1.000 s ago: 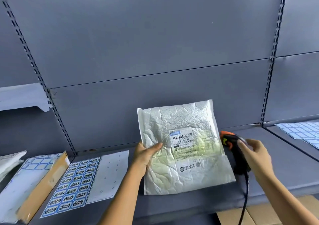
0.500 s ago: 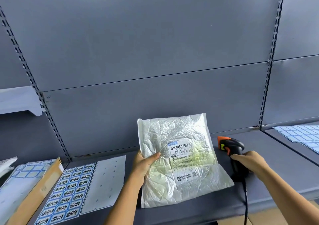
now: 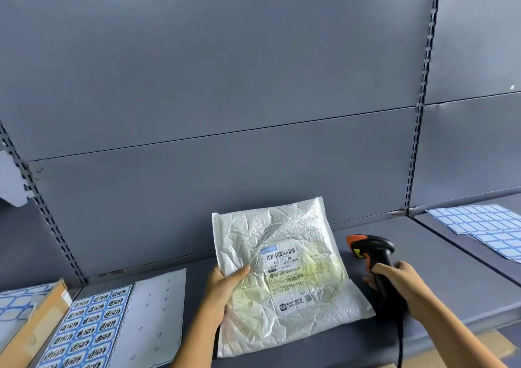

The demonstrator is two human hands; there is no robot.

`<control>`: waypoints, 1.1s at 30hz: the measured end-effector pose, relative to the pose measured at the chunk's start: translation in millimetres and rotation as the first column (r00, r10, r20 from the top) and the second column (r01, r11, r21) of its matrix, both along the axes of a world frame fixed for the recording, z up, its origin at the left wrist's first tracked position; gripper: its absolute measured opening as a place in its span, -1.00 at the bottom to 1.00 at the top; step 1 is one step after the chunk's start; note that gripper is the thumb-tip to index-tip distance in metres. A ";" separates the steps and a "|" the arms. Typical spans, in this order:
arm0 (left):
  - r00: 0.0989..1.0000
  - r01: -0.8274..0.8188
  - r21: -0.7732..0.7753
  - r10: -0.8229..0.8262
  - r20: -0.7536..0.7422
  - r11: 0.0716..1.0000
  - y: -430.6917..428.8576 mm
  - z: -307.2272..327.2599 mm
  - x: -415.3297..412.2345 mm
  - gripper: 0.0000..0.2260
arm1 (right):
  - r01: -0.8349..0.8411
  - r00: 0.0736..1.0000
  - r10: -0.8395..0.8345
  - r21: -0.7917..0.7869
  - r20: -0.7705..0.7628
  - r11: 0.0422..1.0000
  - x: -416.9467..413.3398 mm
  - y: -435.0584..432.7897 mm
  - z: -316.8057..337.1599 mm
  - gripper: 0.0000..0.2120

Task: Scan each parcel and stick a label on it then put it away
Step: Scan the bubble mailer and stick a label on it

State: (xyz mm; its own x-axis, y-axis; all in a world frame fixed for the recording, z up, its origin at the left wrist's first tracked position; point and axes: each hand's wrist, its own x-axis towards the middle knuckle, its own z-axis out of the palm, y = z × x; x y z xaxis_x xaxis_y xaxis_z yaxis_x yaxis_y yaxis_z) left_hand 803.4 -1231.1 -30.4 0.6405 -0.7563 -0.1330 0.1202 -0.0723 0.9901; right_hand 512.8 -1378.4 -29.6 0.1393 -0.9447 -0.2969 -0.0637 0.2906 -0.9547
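Scanning looks like the step in hand: the left hand (image 3: 222, 291) pinches the left edge of the white parcel (image 3: 284, 274), thumb on its face, propping it tilted with its near edge on the grey shelf (image 3: 451, 277), while the right hand (image 3: 400, 280) is wrapped shut round the handle of the scanner (image 3: 372, 257) just right of it. No fresh sticker shows on the parcel, so labelling from the printed sticker sheet (image 3: 87, 328) at near left and putting away seem left. Its printed face points toward the camera, barcode upright; long axis runs near to far, leaning back
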 end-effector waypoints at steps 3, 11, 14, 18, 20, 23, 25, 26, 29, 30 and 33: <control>0.999 -0.004 -0.009 0.005 0.032 1.000 -2.5 3.5 -3.5 -0.78 | 0.032 0.999 -0.032 -0.054 -0.001 0.998 1.2 0.0 -4.0 -0.88; 0.990 0.032 -0.037 -0.027 0.142 0.999 -7.5 13.4 -9.4 -0.76 | 0.059 0.998 -0.055 -0.108 0.045 0.992 0.9 -0.8 -8.9 -0.85; 0.988 0.021 -0.054 -0.013 0.152 0.998 -8.9 9.9 -4.9 -0.78 | 0.039 0.998 -0.033 -0.112 0.061 0.993 0.6 1.1 -8.2 -0.90; 0.991 0.022 -0.072 -0.012 0.134 0.997 -11.5 4.1 1.5 -0.84 | 0.037 0.997 -0.029 -0.111 0.067 0.993 -0.1 1.5 -8.6 -0.91; 0.990 0.022 -0.078 -0.011 0.139 0.997 -12.1 2.0 3.0 -0.83 | 0.037 0.998 -0.031 -0.101 0.063 0.994 -0.4 1.4 -10.3 -0.91; 0.991 0.028 -0.086 -0.016 0.130 0.996 -13.6 -0.1 3.7 -0.82 | 0.045 0.997 -0.039 -0.084 0.072 0.995 -1.2 1.0 -12.8 -0.87; 0.992 0.034 -0.090 -0.023 0.128 0.995 -14.9 -2.3 7.0 -0.81 | 0.046 0.995 -0.038 -0.082 0.098 0.996 0.1 -0.6 -11.9 -0.85; 0.992 0.038 -0.091 -0.026 0.126 0.995 -15.3 -3.9 9.1 -0.81 | 0.046 0.993 -0.037 -0.076 0.116 0.996 0.6 -0.6 -11.3 -0.85; 0.991 0.041 -0.114 -0.025 0.133 0.993 -16.0 -3.3 10.6 -0.80 | 0.038 0.984 -0.026 -0.063 0.175 0.997 0.9 1.9 -6.9 -0.84; 0.990 0.043 -0.126 -0.025 0.139 0.991 -16.6 -3.8 10.9 -0.80 | 0.036 0.978 -0.023 -0.058 0.207 0.998 0.7 4.1 -5.4 -0.84; 0.988 0.038 -0.154 -0.014 0.157 0.987 -17.7 -3.0 10.7 -0.81 | 0.023 0.952 -0.007 -0.051 0.307 0.998 4.9 15.7 1.9 -0.77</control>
State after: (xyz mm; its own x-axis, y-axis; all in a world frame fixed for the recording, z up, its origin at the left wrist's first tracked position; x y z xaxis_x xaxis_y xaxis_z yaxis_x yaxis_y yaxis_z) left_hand 814.1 -1248.8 -33.5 0.6240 -0.7766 0.0868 -0.0352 0.0831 0.9959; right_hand 517.7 -1362.7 -27.7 0.2015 -0.9606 -0.1914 0.2386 0.2377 -0.9416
